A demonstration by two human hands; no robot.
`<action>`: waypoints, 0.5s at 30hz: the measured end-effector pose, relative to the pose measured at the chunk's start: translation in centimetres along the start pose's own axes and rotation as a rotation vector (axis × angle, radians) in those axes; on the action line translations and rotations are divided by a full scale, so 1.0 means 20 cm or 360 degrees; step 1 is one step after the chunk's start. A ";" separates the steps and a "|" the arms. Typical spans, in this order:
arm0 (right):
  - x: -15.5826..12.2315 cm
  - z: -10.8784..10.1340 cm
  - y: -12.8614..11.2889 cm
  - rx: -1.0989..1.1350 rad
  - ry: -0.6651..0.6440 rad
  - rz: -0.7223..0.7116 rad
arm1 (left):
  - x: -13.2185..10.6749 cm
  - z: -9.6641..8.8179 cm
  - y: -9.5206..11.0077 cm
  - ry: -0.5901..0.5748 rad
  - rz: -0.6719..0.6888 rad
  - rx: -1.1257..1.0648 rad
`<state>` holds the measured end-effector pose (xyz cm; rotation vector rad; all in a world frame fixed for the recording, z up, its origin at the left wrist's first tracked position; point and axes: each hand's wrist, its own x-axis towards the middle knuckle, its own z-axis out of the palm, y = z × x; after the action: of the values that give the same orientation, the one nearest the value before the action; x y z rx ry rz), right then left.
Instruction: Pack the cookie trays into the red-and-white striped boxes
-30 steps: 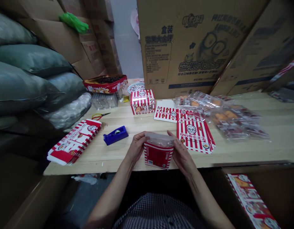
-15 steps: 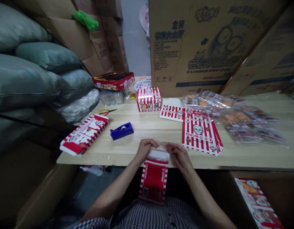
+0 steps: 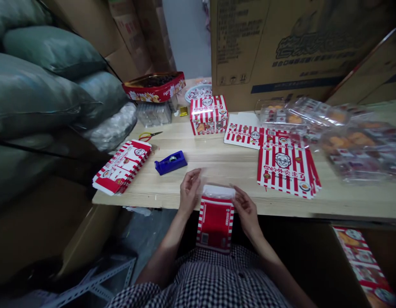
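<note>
At your far left, the stack of folded cartons (image 3: 122,167) lies near the table edge, presumably for an easy reach; its lower layers are hard to count. Beyond it lie the scissors (image 3: 149,136), then the blue tape dispenser (image 3: 171,162), both apparently kept handy. Your left hand (image 3: 189,192) seems to pinch the clear film (image 3: 201,183) at its upper left, likely to keep it spread; the film is too faint to trace fully. A made-up box (image 3: 209,114) stands farther back. The red carton (image 3: 216,220) is between your hands, at the table edge and tilted towards you; its far face is hidden. Your right hand (image 3: 245,207) curls at its upper right corner, perhaps steadying it, but you cannot tell whether the fingers grip. Rightward, flat cartons (image 3: 284,167) overlap, covering one another, and glare blurs the clear packets (image 3: 352,149).
</note>
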<state>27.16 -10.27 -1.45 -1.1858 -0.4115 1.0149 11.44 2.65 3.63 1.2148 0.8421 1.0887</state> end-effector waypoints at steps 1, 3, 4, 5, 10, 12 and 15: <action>0.03 -0.01 -0.02 0.0033 0.0040 0.0008 | -0.04 -0.02 0.01 -0.0045 -0.0051 -0.0003; 0.07 -0.01 -0.08 0.0074 0.0109 -0.0019 | -0.12 -0.04 0.02 -0.0175 -0.0166 -0.0026; 0.08 0.00 -0.13 0.0067 0.0118 -0.0057 | -0.16 -0.05 0.03 -0.0217 -0.0204 -0.0050; 0.08 0.01 -0.18 0.0042 0.0106 -0.0111 | -0.19 -0.05 0.03 -0.0234 -0.0220 -0.0076; -0.06 0.02 -0.37 -0.0155 -0.0099 -0.0191 | -0.34 -0.03 0.07 -0.0318 -0.0243 0.0010; -0.14 -0.01 -0.36 -0.0247 -0.0120 -0.0154 | -0.40 -0.05 0.09 -0.0361 -0.0257 0.0153; -0.25 -0.08 -0.31 -0.0391 -0.0165 -0.0118 | -0.46 -0.07 0.12 -0.0396 -0.0218 0.0300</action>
<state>28.44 -15.33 4.75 -1.3293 -0.6727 0.9839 7.00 -5.74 5.15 1.3954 0.8345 0.7425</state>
